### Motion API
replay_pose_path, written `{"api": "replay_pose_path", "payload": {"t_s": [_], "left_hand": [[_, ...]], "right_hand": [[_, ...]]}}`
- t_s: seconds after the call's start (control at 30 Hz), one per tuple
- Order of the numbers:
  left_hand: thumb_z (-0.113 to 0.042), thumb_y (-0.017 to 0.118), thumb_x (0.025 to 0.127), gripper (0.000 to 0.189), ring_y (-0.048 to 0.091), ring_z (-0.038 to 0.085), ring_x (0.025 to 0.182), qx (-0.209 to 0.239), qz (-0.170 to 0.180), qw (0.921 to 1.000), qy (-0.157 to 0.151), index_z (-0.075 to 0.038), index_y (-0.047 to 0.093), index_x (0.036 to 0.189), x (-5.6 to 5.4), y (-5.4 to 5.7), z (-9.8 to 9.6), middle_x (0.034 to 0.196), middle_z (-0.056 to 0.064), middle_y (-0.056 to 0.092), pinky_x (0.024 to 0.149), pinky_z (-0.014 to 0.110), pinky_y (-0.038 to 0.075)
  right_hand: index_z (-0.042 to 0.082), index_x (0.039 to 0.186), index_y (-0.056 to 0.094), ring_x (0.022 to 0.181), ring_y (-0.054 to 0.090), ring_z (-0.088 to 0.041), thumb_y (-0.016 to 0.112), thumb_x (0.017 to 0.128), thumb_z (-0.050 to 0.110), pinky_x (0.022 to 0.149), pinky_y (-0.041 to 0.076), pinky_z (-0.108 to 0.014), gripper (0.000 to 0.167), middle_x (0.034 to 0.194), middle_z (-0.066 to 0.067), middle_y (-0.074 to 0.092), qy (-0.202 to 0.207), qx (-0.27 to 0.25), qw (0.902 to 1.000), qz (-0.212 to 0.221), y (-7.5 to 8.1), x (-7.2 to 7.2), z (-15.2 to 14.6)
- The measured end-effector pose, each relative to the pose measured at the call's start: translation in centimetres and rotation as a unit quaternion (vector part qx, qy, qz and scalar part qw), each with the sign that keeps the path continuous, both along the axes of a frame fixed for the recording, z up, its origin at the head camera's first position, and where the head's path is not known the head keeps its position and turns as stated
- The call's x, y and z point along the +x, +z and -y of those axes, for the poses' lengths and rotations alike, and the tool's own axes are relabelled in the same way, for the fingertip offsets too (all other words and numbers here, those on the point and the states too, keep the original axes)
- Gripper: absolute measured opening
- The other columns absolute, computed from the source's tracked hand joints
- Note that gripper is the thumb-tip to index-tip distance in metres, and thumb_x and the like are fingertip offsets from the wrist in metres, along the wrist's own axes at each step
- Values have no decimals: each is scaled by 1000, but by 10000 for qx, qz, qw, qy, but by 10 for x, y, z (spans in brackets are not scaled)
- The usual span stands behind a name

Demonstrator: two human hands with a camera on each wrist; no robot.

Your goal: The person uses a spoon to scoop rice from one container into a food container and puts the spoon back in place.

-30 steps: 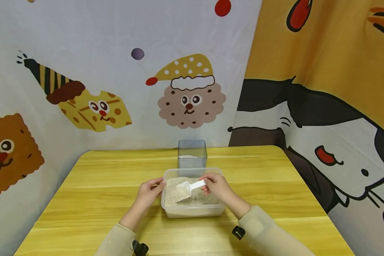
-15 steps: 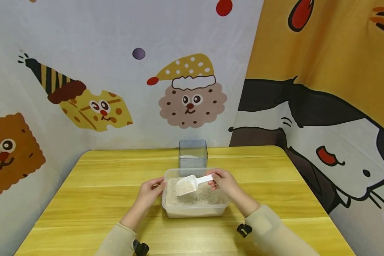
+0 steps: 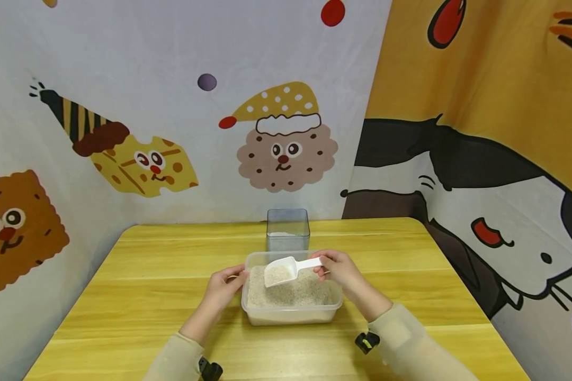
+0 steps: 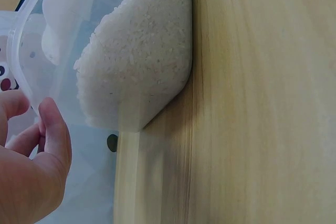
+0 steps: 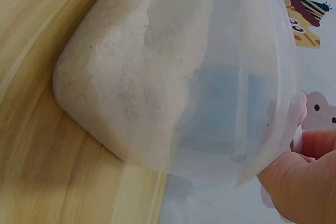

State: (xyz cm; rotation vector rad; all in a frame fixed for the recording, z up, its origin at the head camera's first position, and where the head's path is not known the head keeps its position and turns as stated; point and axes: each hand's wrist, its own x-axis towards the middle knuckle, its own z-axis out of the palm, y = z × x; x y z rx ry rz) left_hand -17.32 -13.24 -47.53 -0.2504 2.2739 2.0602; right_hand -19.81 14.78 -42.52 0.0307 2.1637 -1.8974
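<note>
A clear plastic container (image 3: 291,317) full of rice (image 3: 310,292) stands on the table. My left hand (image 3: 221,288) holds its left rim, thumb and finger at the corner, as the left wrist view shows. My right hand (image 3: 339,269) grips the handle of a white scoop (image 3: 294,268), which hangs over the container with rice in its bowl. In the right wrist view the container wall (image 5: 131,77) hides most of the scoop; only a white sliver shows by the hand (image 5: 302,179).
Right behind the container stands a bluish clear box (image 3: 288,236) with some white contents. The wooden table (image 3: 162,275) ends at a cartoon-printed cloth (image 3: 171,47) at the back. Dark cameras sit on both wrists.
The scoop has come up out of the rice with a load and levelled off. My right hand has moved slightly right and up. The left hand stays at the rim.
</note>
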Motion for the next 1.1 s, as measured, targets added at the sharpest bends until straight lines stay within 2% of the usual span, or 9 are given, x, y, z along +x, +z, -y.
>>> {"api": "replay_pose_path", "payload": {"t_s": [0.27, 0.53, 1.1], "left_hand": [[-11, 64, 90, 38, 59, 7, 84, 37, -13, 10000, 13, 8, 59, 122, -1, -1, -1, 104, 10, 62, 72, 18, 54], [-13, 65, 90, 37, 60, 8, 86, -58, 54, 10000, 24, 5, 60, 122, -1, -1, 0, 108, 12, 62, 72, 19, 54], [-13, 65, 89, 38, 59, 7, 85, -52, 79, 9999, 89, 6, 60, 122, 0, 0, -2, 104, 9, 62, 72, 18, 53]], "right_hand": [[-12, 115, 55, 65, 56, -11, 38, 101, 4, 59, 51, -21, 27, 72, -2, 60, -76, -88, 9999, 104, 0, -1, -5], [-11, 115, 54, 64, 55, -9, 36, 101, 5, 59, 51, -20, 28, 72, -1, 61, -150, -452, 9987, 206, 1, -3, -14], [-11, 124, 49, 64, 54, -7, 38, 102, 10, 60, 51, -18, 32, 73, 1, 63, -367, -863, 9949, 367, 12, -10, -24]]}}
